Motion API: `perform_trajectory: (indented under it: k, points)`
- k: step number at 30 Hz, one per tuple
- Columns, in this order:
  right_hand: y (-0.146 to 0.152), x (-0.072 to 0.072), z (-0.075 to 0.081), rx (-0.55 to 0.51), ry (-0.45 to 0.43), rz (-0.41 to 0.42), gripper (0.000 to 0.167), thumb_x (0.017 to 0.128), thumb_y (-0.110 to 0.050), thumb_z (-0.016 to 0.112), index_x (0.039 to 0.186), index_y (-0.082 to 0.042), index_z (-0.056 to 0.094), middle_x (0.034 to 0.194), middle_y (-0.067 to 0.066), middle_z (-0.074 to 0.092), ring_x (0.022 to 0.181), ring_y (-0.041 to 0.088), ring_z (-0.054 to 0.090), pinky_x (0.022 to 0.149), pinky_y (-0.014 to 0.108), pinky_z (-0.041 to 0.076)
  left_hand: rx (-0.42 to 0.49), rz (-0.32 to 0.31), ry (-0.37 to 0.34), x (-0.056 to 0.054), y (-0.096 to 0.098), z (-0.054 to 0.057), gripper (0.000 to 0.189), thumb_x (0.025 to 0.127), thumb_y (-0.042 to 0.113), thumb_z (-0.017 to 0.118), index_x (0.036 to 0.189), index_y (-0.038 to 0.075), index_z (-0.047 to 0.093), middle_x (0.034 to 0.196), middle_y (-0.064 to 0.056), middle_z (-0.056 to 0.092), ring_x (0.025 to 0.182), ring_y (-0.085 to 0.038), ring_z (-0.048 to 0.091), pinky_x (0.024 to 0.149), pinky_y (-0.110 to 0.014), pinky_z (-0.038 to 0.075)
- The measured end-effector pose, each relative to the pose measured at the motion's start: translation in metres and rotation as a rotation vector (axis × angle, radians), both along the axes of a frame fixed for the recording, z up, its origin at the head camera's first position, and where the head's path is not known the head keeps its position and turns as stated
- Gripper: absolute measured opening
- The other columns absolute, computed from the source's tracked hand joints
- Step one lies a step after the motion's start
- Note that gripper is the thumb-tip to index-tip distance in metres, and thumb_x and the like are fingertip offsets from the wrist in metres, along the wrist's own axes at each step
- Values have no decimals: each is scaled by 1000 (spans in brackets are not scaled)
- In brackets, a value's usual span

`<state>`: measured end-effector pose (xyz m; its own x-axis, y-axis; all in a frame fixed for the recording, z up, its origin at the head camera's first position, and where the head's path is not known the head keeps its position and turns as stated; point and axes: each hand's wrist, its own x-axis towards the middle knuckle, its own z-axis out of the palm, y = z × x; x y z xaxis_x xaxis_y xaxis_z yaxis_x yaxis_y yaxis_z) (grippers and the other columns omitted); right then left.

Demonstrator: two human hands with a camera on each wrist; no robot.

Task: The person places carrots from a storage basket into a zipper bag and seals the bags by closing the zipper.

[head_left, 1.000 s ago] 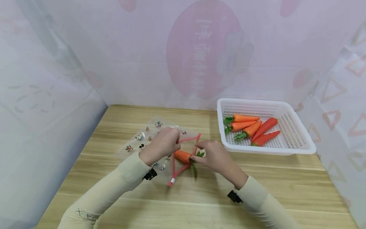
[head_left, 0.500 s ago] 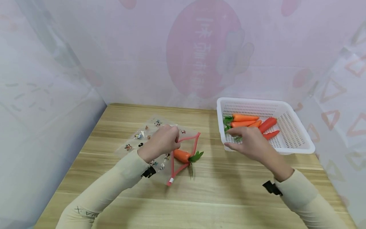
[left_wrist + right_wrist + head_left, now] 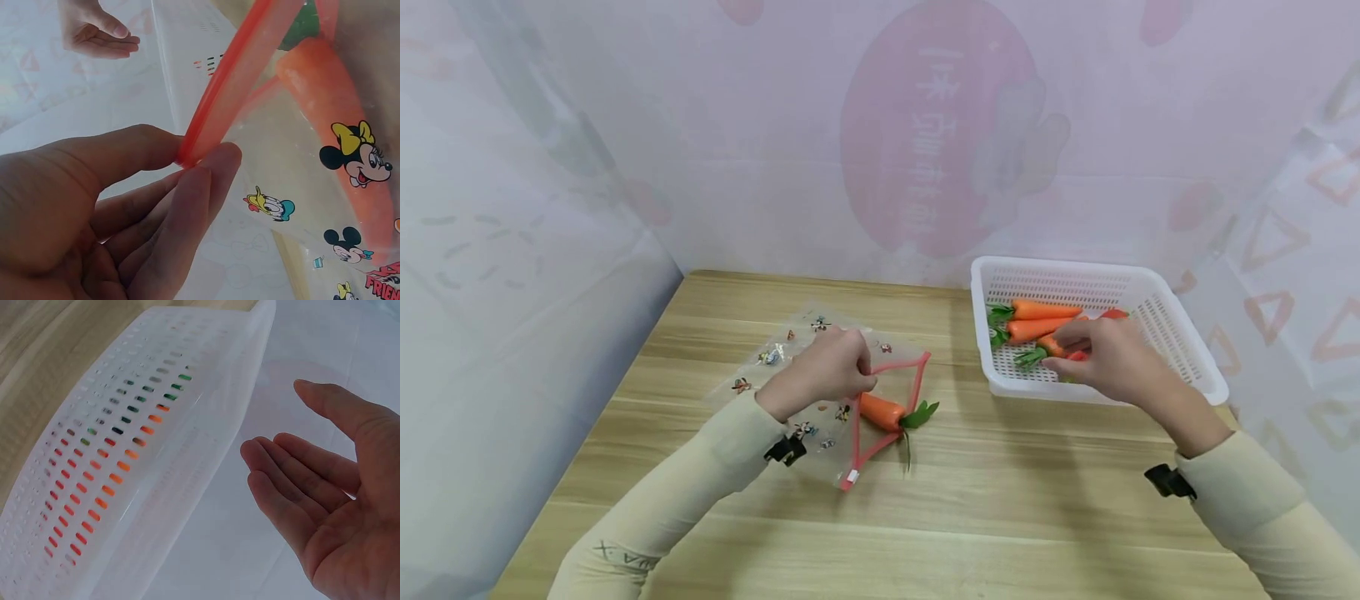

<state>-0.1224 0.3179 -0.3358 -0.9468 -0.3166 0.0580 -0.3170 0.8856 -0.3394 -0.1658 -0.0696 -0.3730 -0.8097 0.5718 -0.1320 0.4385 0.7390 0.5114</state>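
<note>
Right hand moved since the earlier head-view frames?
Yes. In the head view, the right hand has shifted rightward, from the clear bag's mouth to over the white basket.

Left of the white basket (image 3: 1168, 333), a strip of bare tabletop (image 3: 958, 350) is running across to the plastic bag (image 3: 826, 419), leaving a hand room to pass. On the basket's near side, more tabletop is stretching forward, with the right forearm (image 3: 1191, 421) cutting above it. Inside, carrots (image 3: 1045, 309) are crowding the basket's left half; the right hand (image 3: 1112, 358) is hanging over the red pepper (image 3: 1113, 314), though I'm struggling to judge the gap beneath. Behind the basket, the backdrop (image 3: 760, 217) is blocking passage. Farther left, a leafy carrot (image 3: 882, 412) is partly filling the bag's mouth.
</note>
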Motion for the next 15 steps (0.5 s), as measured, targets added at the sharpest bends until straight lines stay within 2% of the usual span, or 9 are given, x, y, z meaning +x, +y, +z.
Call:
perform_trajectory:
  k: [2, 4, 7, 11, 15]
  points:
    - [8, -2, 0, -6, -21, -14, 14, 88, -23, 87, 93, -13, 78, 89, 0, 77, 71, 15, 64, 63, 27, 50, 12, 0, -9, -1, -1, -1, 35, 94, 11, 73, 59, 11, 73, 48, 5, 58, 42, -5, 42, 52, -21, 40]
    - [16, -5, 0, -4, -38, -32, 19, 89, -25, 87, 99, -10, 80, 94, 4, 80, 79, 19, 71, 69, 34, 57, 26, 1, -17, -2, -3, -2, 29, 94, 12, 73, 66, 9, 78, 53, 3, 65, 43, -6, 48, 54, -22, 44]
    - [28, -11, -3, 13, -51, -57, 25, 89, -27, 86, 100, -5, 80, 96, 10, 81, 85, 22, 75, 74, 42, 61, 39, 1, -18, -3, -5, -4, 24, 95, 15, 74, 73, 9, 82, 58, 4, 70, 46, -8, 56, 58, -24, 49]
    - [41, -20, -8, 35, -151, -131, 23, 91, -30, 83, 87, -7, 81, 83, 4, 78, 72, 17, 64, 63, 35, 52, 46, 0, -13, -5, -7, -5, 21, 95, 17, 75, 76, 10, 83, 60, 6, 70, 49, -9, 59, 61, -26, 51]
    - [50, -26, -14, 55, -295, -236, 36, 93, -39, 78, 69, -12, 76, 60, -8, 56, 63, 13, 47, 58, 30, 38, 47, 5, -19, -5, -7, -5, 21, 95, 17, 75, 77, 10, 83, 61, 6, 71, 50, -9, 60, 63, -26, 52]
